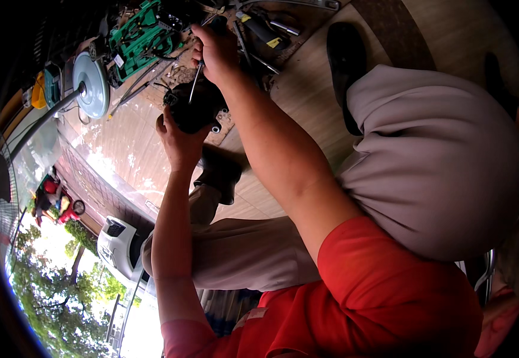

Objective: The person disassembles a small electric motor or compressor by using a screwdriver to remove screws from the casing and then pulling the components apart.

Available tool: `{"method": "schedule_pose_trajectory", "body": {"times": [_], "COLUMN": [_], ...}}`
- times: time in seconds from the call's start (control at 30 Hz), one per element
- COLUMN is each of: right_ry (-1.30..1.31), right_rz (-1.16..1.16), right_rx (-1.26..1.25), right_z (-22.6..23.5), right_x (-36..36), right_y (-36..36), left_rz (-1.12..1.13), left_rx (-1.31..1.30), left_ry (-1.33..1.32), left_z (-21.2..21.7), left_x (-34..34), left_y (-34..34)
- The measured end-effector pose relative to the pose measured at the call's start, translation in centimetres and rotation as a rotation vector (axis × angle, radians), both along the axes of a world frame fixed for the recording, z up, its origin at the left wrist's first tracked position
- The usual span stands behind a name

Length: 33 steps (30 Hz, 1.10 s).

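My left hand (182, 140) is closed on the lower left side of a dark, rounded part (197, 113), whose exact kind I cannot make out. Small metal fittings show along its right edge. Above it, my right hand (216, 52) grips a screwdriver (196, 83) with a dark handle and a thin, bright shaft. The shaft slants down toward the dark part and its tip seems to meet the top, though shadow hides the exact contact.
Beyond my hands lie a green tool case (143, 45), loose metal tools and a black-and-yellow handled tool (263, 30). A pale blue round stand base (91, 85) with a pole is at left. My black shoes (347, 65) flank the floor. A white car (116, 247) shows outside.
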State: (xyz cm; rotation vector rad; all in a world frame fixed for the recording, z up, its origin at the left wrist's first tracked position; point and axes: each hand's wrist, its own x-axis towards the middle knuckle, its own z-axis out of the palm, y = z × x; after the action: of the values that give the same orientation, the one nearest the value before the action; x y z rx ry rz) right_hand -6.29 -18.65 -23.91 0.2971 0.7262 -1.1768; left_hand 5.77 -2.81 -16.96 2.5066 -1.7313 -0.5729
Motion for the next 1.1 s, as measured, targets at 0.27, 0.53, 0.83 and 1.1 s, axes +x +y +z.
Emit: {"method": "schedule_pose_trajectory", "body": {"times": [0.27, 0.53, 0.83, 1.1], "right_ry": [-0.168, -0.069, -0.07, -0.1], "right_rz": [0.053, 0.069, 0.027, 0.072], "right_rx": [-0.078, -0.112, 0.017, 0.075], "right_z": [-1.0, -0.5, -1.9, -1.7], "right_x": [-0.1, 0.8, 0.3, 0.2], "right_y": [0.4, 1.0, 1.7, 0.6], "left_rz": [-0.032, -0.034, 0.042, 0.047], "left_rx": [-0.024, -0.044, 0.005, 0.016], "left_ry": [-0.034, -0.067, -0.017, -0.039], "left_z": [-0.1, -0.4, -0.1, 0.3], "left_x": [0.1, 0.9, -0.2, -0.1], "left_y": [0.3, 0.8, 0.4, -0.4]}}
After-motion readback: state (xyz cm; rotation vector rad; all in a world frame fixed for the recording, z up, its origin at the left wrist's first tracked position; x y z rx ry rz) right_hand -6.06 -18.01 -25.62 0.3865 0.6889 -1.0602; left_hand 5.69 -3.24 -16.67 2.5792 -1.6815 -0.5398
